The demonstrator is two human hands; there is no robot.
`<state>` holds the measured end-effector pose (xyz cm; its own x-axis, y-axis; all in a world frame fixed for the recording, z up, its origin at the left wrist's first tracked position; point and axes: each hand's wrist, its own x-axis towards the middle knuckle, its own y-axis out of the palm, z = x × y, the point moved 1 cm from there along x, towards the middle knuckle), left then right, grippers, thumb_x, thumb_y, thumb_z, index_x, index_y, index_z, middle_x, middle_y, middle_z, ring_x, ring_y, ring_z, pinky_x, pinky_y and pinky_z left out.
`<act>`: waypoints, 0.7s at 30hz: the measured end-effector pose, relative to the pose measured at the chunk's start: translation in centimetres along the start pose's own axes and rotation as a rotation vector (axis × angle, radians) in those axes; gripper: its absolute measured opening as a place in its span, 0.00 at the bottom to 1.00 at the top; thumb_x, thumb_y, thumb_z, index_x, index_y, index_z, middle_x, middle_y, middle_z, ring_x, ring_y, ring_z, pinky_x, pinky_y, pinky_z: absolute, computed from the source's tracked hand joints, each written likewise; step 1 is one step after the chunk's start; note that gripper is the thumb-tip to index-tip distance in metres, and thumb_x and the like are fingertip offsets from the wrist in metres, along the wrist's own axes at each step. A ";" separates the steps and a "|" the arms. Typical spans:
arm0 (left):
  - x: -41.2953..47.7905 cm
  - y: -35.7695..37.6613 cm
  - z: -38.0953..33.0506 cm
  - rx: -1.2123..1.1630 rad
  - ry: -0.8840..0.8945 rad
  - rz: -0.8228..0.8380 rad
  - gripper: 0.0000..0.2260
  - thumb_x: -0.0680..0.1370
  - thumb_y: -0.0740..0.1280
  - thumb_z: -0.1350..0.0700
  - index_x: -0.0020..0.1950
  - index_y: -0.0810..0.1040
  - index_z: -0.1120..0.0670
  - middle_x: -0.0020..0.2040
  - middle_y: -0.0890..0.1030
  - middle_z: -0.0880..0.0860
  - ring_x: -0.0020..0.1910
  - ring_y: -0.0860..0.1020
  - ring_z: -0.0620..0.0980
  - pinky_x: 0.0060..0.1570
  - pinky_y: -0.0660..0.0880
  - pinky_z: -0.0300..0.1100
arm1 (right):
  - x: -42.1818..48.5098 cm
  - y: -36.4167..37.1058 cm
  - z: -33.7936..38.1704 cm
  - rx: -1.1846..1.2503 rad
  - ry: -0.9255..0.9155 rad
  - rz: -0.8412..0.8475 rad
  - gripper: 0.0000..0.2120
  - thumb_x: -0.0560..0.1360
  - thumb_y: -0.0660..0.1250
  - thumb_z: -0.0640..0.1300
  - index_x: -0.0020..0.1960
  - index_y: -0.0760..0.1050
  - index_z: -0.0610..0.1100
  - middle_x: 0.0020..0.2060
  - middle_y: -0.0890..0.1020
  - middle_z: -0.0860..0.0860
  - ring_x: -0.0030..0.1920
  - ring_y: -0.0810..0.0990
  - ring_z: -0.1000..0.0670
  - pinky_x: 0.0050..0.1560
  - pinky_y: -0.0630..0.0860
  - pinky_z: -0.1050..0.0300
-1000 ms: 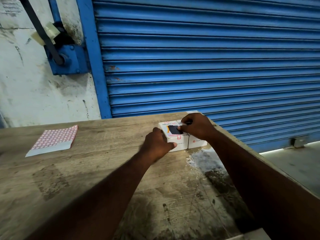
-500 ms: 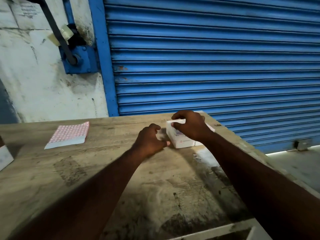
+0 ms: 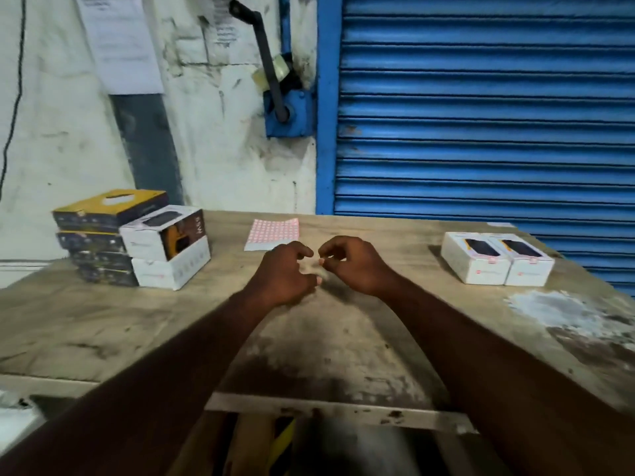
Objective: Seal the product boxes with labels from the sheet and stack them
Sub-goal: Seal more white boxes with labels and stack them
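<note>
Hovering over desk (image 3: 360,341) middle: left hand (image 3: 285,273) with fingers loosely curled, right hand (image 3: 355,266) with thumb and forefinger close together, pinch unclear through blur. Label sheet (image 3: 273,233) just beyond hands. Two white boxes (image 3: 494,266) side by side at right, touching; stacked boxes (image 3: 161,250) at left.
</note>
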<state>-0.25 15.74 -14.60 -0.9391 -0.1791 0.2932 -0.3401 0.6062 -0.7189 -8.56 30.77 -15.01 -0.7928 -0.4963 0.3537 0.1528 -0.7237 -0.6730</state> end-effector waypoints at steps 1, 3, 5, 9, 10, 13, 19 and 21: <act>-0.4 -1.0 0.9 0.008 -0.012 -0.014 0.25 0.71 0.80 0.53 0.66 0.78 0.54 0.63 0.80 0.52 0.56 0.79 0.49 0.54 0.73 0.39 | 0.5 1.2 0.9 0.030 0.009 0.007 0.09 0.77 0.73 0.42 0.56 0.82 0.44 0.51 0.84 0.52 0.50 0.80 0.54 0.49 0.72 0.71; -1.1 -2.6 2.5 0.021 -0.031 -0.043 0.24 0.71 0.80 0.53 0.65 0.79 0.54 0.63 0.81 0.52 0.52 0.78 0.46 0.49 0.70 0.35 | 1.2 3.4 2.2 0.097 0.026 0.009 0.08 0.76 0.73 0.41 0.55 0.83 0.44 0.50 0.85 0.51 0.51 0.82 0.52 0.55 0.76 0.61; -1.9 -4.1 4.2 0.020 -0.060 -0.073 0.22 0.72 0.79 0.54 0.64 0.79 0.53 0.62 0.81 0.51 0.50 0.77 0.45 0.49 0.69 0.34 | 1.8 5.3 3.5 0.149 0.037 0.024 0.07 0.75 0.74 0.41 0.54 0.83 0.44 0.49 0.85 0.49 0.52 0.83 0.50 0.58 0.77 0.56; -3.2 -7.0 6.8 -0.034 -0.041 -0.307 0.13 0.74 0.76 0.60 0.57 0.81 0.52 0.56 0.83 0.49 0.45 0.78 0.42 0.43 0.69 0.24 | 3.2 8.6 5.9 0.244 -0.004 0.024 0.06 0.74 0.74 0.40 0.51 0.82 0.47 0.47 0.86 0.51 0.49 0.83 0.51 0.57 0.79 0.54; -3.5 -7.8 7.3 -0.045 -0.004 -0.406 0.11 0.75 0.75 0.63 0.54 0.82 0.51 0.53 0.83 0.48 0.43 0.78 0.41 0.42 0.69 0.22 | 3.6 9.3 6.6 0.289 -0.003 0.023 0.06 0.74 0.74 0.40 0.50 0.82 0.48 0.46 0.86 0.51 0.47 0.84 0.52 0.54 0.79 0.55; -3.8 -10.1 8.6 -0.076 0.074 -0.634 0.11 0.74 0.71 0.67 0.52 0.81 0.53 0.50 0.83 0.48 0.43 0.79 0.43 0.48 0.71 0.24 | 4.4 11.0 8.6 0.451 0.035 0.030 0.06 0.76 0.72 0.39 0.53 0.81 0.46 0.44 0.85 0.50 0.44 0.83 0.54 0.43 0.75 0.62; -3.8 -13.7 11.0 -0.032 0.099 -0.825 0.13 0.74 0.72 0.65 0.56 0.80 0.53 0.53 0.80 0.49 0.52 0.78 0.50 0.53 0.73 0.39 | 5.8 14.2 11.6 0.454 -0.040 0.048 0.15 0.75 0.74 0.40 0.61 0.78 0.47 0.46 0.83 0.53 0.44 0.80 0.55 0.45 0.75 0.58; -3.8 -14.4 12.1 -0.012 0.066 -0.859 0.15 0.73 0.72 0.64 0.59 0.80 0.55 0.55 0.80 0.52 0.55 0.78 0.52 0.55 0.71 0.39 | 6.3 14.8 12.6 0.422 -0.068 0.057 0.22 0.75 0.75 0.42 0.67 0.75 0.49 0.48 0.80 0.56 0.47 0.80 0.53 0.50 0.77 0.57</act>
<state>7.63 -1.71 -13.00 -0.3520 -0.5339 0.7688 -0.9303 0.2900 -0.2246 -3.84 10.88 -14.60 -0.7376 -0.5614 0.3752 0.4343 -0.8199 -0.3730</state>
